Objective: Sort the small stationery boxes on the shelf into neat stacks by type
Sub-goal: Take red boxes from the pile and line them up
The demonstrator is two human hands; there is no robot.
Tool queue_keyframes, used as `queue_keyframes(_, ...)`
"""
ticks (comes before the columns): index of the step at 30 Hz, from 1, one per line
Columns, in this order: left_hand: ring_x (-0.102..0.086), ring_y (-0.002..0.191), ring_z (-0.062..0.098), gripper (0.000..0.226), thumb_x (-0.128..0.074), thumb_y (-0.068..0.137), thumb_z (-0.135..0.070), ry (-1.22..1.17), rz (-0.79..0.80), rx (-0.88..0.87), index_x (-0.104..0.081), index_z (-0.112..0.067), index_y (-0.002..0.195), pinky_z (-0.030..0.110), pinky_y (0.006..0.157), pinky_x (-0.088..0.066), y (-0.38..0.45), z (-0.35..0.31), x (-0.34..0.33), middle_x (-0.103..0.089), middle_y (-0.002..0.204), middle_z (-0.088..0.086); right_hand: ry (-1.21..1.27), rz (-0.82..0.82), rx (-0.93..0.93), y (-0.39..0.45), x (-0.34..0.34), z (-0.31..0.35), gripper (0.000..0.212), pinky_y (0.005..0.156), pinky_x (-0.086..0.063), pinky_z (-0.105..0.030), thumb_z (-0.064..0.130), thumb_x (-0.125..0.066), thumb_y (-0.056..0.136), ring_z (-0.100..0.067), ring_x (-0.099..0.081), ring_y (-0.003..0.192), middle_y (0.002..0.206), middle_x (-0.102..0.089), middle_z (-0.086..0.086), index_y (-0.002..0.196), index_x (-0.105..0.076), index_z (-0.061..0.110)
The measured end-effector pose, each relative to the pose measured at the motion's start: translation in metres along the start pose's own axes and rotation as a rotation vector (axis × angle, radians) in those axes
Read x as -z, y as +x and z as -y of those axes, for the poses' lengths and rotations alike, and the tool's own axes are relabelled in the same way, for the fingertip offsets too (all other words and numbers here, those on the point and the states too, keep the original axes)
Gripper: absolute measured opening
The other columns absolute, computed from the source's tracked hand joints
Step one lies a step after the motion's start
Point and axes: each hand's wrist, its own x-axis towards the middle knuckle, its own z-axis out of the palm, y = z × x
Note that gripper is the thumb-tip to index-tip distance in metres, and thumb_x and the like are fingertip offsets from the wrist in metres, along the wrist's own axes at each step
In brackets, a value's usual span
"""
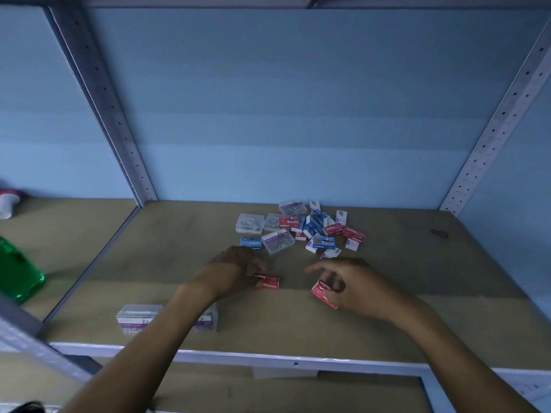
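Head view: left hand (235, 268) pinched red staples box (267, 282) resting on shelf (417, 308); right hand (348, 286) gripped second red box (323, 295), tilted, probably lifted. Boxes small, light, stiff card; best pinched across long sides. Mixed pile (301, 231) behind; clear-box stack (137, 318) near front edge.

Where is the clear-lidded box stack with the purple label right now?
In the head view, the clear box stack sits at the shelf's front left, near the front edge, partly hidden behind the left forearm and apart from the mixed pile farther back.
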Motion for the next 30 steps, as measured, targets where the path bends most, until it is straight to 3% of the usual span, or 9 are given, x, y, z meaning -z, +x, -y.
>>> queue_keyframes(3, -0.051, 0.084, 0.002, 0.024, -0.074, 0.083, -0.029, -0.015, -0.002, -0.024, -0.072, -0.031, 0.106, 0.016, 0.076, -0.041, 0.000, -0.001, -0.001, -0.066, 0.114, -0.011, -0.077, 0.042, 0.020, 0.001, -0.005, 0.002, 0.033, 0.062, -0.040, -0.006, 0.026, -0.069, 0.087, 0.009, -0.061, 0.075, 0.083, -0.065, 0.035, 0.114, -0.069, 0.046)
queue_keyframes(5, -0.052, 0.088, 0.004, 0.025, -0.073, 0.084, -0.027, -0.018, 0.004, -0.028, -0.072, -0.029, 0.108, 0.018, 0.080, -0.043, -0.001, -0.001, -0.003, -0.066, 0.117, -0.009, -0.105, 0.083, 0.013, -0.002, -0.006, 0.001, 0.037, 0.062, -0.039, -0.003, 0.028, -0.067, 0.086, 0.017, -0.059, 0.079, 0.082, -0.059, 0.047, 0.116, -0.065, 0.050)
queue_keyframes(9, -0.051, 0.088, 0.008, 0.027, -0.070, 0.085, -0.026, 0.007, 0.019, -0.021, -0.070, -0.027, 0.112, 0.020, 0.083, -0.045, 0.002, -0.001, -0.006, -0.064, 0.120, -0.007, -0.120, 0.200, -0.044, -0.004, -0.005, -0.009, 0.064, 0.070, -0.038, -0.006, 0.015, -0.067, 0.080, 0.017, -0.054, 0.086, 0.103, -0.058, 0.029, 0.133, -0.053, 0.049)
queue_keyframes(12, -0.055, 0.095, 0.010, 0.026, -0.071, 0.083, -0.027, 0.005, 0.028, -0.022, -0.070, -0.030, 0.109, 0.023, 0.086, -0.047, 0.005, -0.004, -0.007, -0.065, 0.117, -0.008, -0.152, 0.231, -0.077, -0.002, -0.003, -0.012, 0.066, 0.070, -0.038, -0.010, 0.006, -0.064, 0.082, 0.016, -0.053, 0.077, 0.102, -0.057, 0.020, 0.131, -0.054, 0.048)
queue_keyframes(17, -0.061, 0.104, 0.012, 0.027, -0.072, 0.078, -0.024, -0.024, 0.056, -0.031, -0.071, -0.032, 0.104, 0.031, 0.091, -0.050, 0.007, -0.008, -0.007, -0.067, 0.113, -0.009, -0.188, 0.192, -0.027, -0.005, -0.004, -0.013, 0.078, 0.064, -0.037, -0.010, 0.019, -0.067, 0.085, 0.014, -0.053, 0.076, 0.101, -0.057, 0.018, 0.143, -0.033, 0.059)
queue_keyframes(21, -0.060, 0.101, 0.011, 0.029, -0.066, 0.076, -0.032, -0.014, 0.080, -0.021, -0.070, -0.038, 0.105, 0.032, 0.089, -0.052, 0.006, -0.009, -0.005, -0.067, 0.113, -0.012, -0.214, 0.232, 0.010, -0.004, -0.001, -0.008, 0.064, 0.059, -0.035, -0.005, 0.013, -0.067, 0.087, 0.023, -0.051, 0.078, 0.089, -0.056, 0.023, 0.134, -0.049, 0.052)
queue_keyframes(25, -0.059, 0.091, 0.003, 0.026, -0.073, 0.080, -0.022, -0.074, 0.088, -0.035, -0.074, -0.031, 0.104, 0.018, 0.081, -0.049, 0.005, -0.009, -0.003, -0.069, 0.107, -0.012, -0.217, 0.246, 0.015, -0.002, 0.003, -0.002, 0.057, 0.056, -0.038, -0.005, 0.007, -0.068, 0.085, 0.013, -0.055, 0.073, 0.091, -0.064, 0.013, 0.123, -0.059, 0.048)
queue_keyframes(28, -0.061, 0.094, 0.007, 0.024, -0.074, 0.082, -0.019, -0.058, 0.102, -0.057, -0.074, -0.027, 0.105, 0.020, 0.084, -0.049, 0.005, -0.011, -0.002, -0.071, 0.108, -0.009, -0.221, 0.250, 0.020, -0.004, 0.007, 0.000, 0.058, 0.059, -0.039, -0.004, 0.006, -0.068, 0.087, 0.007, -0.054, 0.069, 0.098, -0.066, 0.010, 0.128, -0.060, 0.046)
queue_keyframes(30, -0.060, 0.100, 0.007, 0.027, -0.072, 0.085, -0.017, -0.039, 0.115, -0.069, -0.073, -0.026, 0.111, 0.012, 0.084, -0.046, 0.004, -0.010, -0.002, -0.069, 0.113, -0.009, -0.183, 0.254, 0.006, -0.007, 0.007, -0.001, 0.066, 0.061, -0.039, -0.005, 0.004, -0.063, 0.088, 0.008, -0.053, 0.069, 0.103, -0.063, 0.011, 0.138, -0.053, 0.045)
